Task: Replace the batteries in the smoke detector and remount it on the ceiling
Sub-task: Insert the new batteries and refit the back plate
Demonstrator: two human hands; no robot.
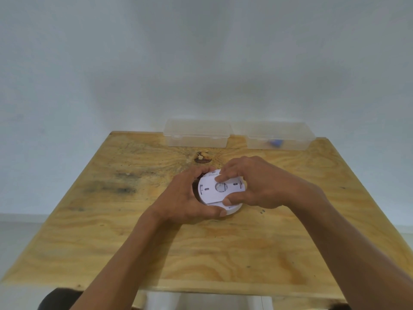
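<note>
Fingers (220, 174) of the right hand (257, 184): curled over the far rim of the round white plastic smoke detector (220, 191), thumb pressed on its near edge. Left hand (185, 198): cupped around the detector's left side, thumb along the lower rim. Detector: back face up, mid pale plywood tabletop (111, 231). Two clear plastic lidded boxes (197, 133) (279, 136): far edge, closed; the right one holds a small blue item (274, 143).

Bare forearms, no sleeves
</note>
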